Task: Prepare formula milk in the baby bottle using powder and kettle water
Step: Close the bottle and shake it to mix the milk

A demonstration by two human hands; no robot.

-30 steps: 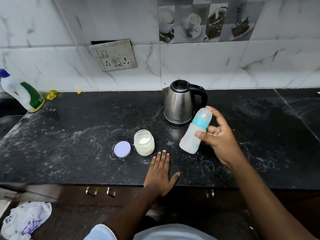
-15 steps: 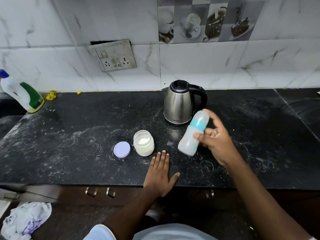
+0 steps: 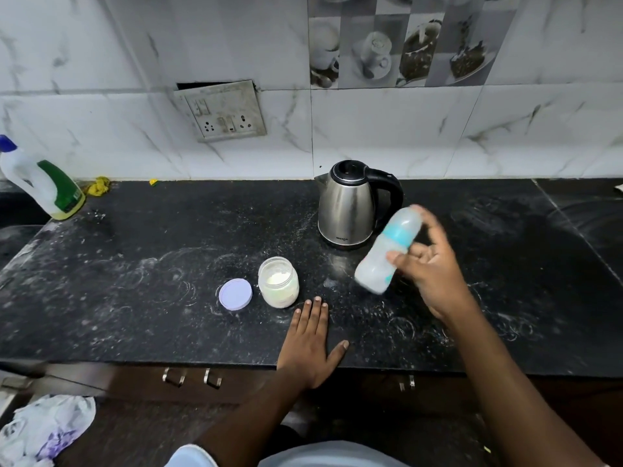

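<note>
My right hand point(image 3: 435, 271) grips the baby bottle point(image 3: 387, 251), which has a cloudy body, a teal ring and a cap; it is tilted above the counter and blurred by motion. Just behind it stands the steel kettle point(image 3: 349, 210) with a black handle and its lid shut. Left of the bottle sits the open powder jar point(image 3: 278, 281) with white powder inside, and its lilac lid point(image 3: 235, 294) lies flat beside it. My left hand point(image 3: 312, 345) rests flat on the black counter point(image 3: 135, 298) near the front edge, fingers straight.
A white cleaner bottle with a green label point(image 3: 43, 183) stands at the far left by the wall. A wall socket plate point(image 3: 226, 112) hangs loose above the counter. Drawer handles point(image 3: 192, 377) sit below the front edge; a crumpled plastic bag point(image 3: 43, 429) lies low at the left.
The bottle in my right hand has moved slightly down and then back up at a tilt, blurred now. My left hand has stayed in place.
</note>
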